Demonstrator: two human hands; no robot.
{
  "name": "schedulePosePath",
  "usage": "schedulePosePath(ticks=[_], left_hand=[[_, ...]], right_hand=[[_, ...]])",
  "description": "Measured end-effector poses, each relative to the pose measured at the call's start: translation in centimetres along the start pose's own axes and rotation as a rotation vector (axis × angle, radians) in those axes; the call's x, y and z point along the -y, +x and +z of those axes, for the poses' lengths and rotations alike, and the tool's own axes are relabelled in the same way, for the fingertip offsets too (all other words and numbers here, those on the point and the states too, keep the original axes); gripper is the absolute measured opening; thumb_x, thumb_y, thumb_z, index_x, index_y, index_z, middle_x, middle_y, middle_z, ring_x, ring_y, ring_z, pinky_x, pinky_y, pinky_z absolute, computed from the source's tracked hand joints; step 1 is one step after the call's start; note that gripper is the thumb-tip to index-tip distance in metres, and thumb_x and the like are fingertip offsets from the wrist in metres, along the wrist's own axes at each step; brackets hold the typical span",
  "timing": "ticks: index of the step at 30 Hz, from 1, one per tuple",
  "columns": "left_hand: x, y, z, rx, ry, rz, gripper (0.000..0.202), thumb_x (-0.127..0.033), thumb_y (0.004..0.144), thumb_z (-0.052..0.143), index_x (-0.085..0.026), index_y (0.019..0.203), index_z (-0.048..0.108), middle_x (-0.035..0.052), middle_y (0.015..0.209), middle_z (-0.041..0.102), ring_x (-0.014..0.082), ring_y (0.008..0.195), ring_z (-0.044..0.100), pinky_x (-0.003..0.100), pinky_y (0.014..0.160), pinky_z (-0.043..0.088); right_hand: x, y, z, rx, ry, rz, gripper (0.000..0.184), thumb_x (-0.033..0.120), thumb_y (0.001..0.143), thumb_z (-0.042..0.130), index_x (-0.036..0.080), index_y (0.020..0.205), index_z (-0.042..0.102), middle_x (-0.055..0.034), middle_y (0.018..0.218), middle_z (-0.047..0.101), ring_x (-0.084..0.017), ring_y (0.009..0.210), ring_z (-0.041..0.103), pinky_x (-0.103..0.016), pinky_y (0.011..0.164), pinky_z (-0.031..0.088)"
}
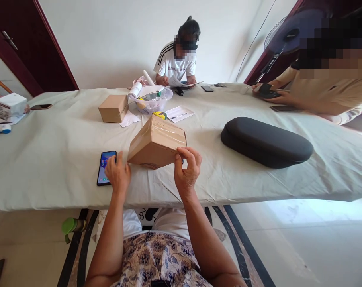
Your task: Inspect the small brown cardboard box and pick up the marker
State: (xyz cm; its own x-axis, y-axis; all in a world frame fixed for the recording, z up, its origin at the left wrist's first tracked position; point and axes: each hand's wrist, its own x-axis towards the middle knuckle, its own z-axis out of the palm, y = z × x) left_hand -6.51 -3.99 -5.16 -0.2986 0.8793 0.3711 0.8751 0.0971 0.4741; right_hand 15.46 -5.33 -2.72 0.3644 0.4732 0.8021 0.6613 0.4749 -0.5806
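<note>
A brown cardboard box (157, 145) with clear tape across its top is tilted over the table in front of me. My right hand (188, 165) pinches its near right corner between thumb and fingers. Something small and bluish shows behind that hand, too hidden to name. My left hand (118, 173) is beside the box's left corner, its fingers apart and nothing held in them. Partly behind my left hand lies a phone (104, 169) with its screen lit. Just beyond the box is a yellow tape measure (159, 115).
A second cardboard box (113, 108) stands near a clear plastic basket (152, 104) of odds and ends. A long black case (266, 141) lies at the right. Across the table, a person (177, 63) holds paper; another person (324, 87) handles a dark object. A white box (11, 105) is far left.
</note>
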Motion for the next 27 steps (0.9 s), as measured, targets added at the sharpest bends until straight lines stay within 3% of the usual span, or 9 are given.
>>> schedulePosePath(ticks=[3, 6, 11, 19, 27], left_hand=[[1.4, 0.9, -1.0, -0.009, 0.221, -0.204, 0.069, -0.043, 0.09, 0.062, -0.019, 0.153, 0.045, 0.0274, 0.148, 0.046, 0.0457, 0.141, 0.041, 0.061, 0.109, 0.037], [2.4, 1.8, -1.1, 0.084, 0.299, -0.329, 0.082, -0.052, 0.088, 0.065, -0.017, 0.157, 0.039, 0.0313, 0.144, 0.047, 0.0481, 0.136, 0.044, 0.06, 0.105, 0.037], [2.5, 2.7, -0.8, 0.164, 0.303, -0.336, 0.073, -0.044, 0.092, 0.057, -0.017, 0.157, 0.037, 0.0278, 0.135, 0.055, 0.0431, 0.13, 0.05, 0.053, 0.1, 0.039], [2.5, 2.9, -0.2, 0.084, 0.304, -0.361, 0.065, -0.043, 0.089, 0.055, -0.015, 0.147, 0.046, 0.0264, 0.131, 0.057, 0.0426, 0.126, 0.05, 0.053, 0.097, 0.039], [2.2, 3.3, -0.6, 0.103, 0.294, -0.373, 0.058, -0.039, 0.091, 0.057, -0.021, 0.146, 0.05, 0.0275, 0.13, 0.057, 0.0448, 0.125, 0.051, 0.056, 0.094, 0.041]], right_hand=[[-0.1, -0.1, 0.1, -0.003, -0.007, -0.023, 0.017, 0.025, 0.098, 0.056, 0.027, 0.108, 0.07, -0.0066, 0.107, 0.071, -0.022, 0.104, 0.066, -0.044, 0.095, 0.054], [-0.3, -0.3, 0.2, -0.012, -0.009, -0.02, 0.017, 0.024, 0.098, 0.056, 0.027, 0.108, 0.07, -0.0066, 0.106, 0.071, -0.022, 0.104, 0.067, -0.043, 0.094, 0.054], [-0.5, -0.6, 0.3, -0.022, -0.006, -0.001, 0.019, 0.024, 0.099, 0.054, 0.027, 0.108, 0.07, -0.0064, 0.106, 0.071, -0.022, 0.105, 0.067, -0.045, 0.095, 0.054], [-0.7, -0.7, 0.4, -0.034, -0.023, -0.024, 0.02, 0.022, 0.098, 0.054, 0.027, 0.109, 0.07, -0.0066, 0.106, 0.071, -0.022, 0.104, 0.068, -0.044, 0.093, 0.056], [-0.7, -0.6, 0.4, -0.024, -0.024, -0.023, 0.021, 0.022, 0.098, 0.053, 0.027, 0.11, 0.069, -0.0064, 0.106, 0.071, -0.022, 0.104, 0.067, -0.046, 0.095, 0.055]])
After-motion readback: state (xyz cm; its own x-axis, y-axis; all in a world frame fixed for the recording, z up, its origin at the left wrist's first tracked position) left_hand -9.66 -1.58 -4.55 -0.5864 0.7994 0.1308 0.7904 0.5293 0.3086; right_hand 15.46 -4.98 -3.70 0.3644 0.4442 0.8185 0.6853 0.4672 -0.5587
